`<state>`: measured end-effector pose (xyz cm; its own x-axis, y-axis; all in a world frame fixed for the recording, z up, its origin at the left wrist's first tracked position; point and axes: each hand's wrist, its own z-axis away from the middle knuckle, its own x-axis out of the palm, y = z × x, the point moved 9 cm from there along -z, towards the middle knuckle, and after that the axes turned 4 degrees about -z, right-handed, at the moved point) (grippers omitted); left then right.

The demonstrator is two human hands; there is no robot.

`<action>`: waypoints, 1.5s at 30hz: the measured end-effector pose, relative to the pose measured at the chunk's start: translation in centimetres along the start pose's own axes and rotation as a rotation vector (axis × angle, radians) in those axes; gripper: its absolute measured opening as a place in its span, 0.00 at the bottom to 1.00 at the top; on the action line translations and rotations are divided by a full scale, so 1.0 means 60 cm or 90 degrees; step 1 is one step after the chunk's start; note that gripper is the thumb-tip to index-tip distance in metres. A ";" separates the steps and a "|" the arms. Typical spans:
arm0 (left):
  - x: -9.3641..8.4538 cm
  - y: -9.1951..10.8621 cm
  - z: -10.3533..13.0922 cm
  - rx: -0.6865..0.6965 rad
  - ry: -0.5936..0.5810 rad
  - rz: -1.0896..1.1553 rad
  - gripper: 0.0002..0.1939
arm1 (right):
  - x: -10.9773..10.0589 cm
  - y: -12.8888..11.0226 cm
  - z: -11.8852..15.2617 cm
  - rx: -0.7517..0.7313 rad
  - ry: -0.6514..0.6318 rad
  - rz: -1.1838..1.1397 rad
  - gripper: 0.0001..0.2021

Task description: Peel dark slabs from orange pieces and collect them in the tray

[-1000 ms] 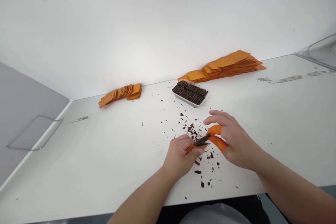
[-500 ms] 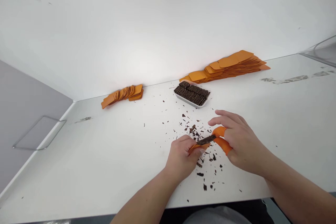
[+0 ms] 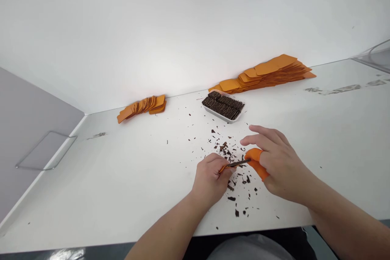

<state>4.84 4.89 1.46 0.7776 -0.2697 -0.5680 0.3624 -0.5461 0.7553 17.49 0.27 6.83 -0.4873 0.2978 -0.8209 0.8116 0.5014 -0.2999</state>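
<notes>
A thin dark brown, flaky slab spans the gap between my two hands, over the table. My left hand is closed on its left end together with a small orange sheet, mostly hidden by the fingers. Orange finger cots cover the thumb and forefinger of my right hand, which pinch the slab's right end. The other right fingers stretch out free. Dark crumbs and flakes lie scattered under and around both hands.
Behind the hands, a clear plastic tray holds rows of similar dark slabs. A long fanned stack of orange sheets leans by the back wall, with a shorter stack farther left. A wire handle stands at the left side.
The slab has tipped so that it shows more edge-on, and less of the orange sheet shows. Both hands keep their hold almost in place; the whole view has shifted slightly.
</notes>
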 end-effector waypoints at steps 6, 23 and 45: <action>-0.005 0.005 -0.001 0.038 0.025 -0.001 0.06 | 0.004 0.000 -0.004 0.003 -0.003 -0.018 0.10; -0.020 0.030 0.003 0.116 0.057 0.042 0.06 | 0.002 -0.001 -0.001 -0.027 0.042 -0.094 0.09; -0.022 0.039 0.004 0.147 0.066 0.042 0.05 | 0.012 0.009 0.002 0.012 0.060 -0.204 0.08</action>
<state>4.53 3.77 3.87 0.8483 -0.2345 -0.4747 0.1917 -0.6997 0.6882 17.63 0.66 6.03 -0.7457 0.2018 -0.6349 0.6175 0.5673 -0.5449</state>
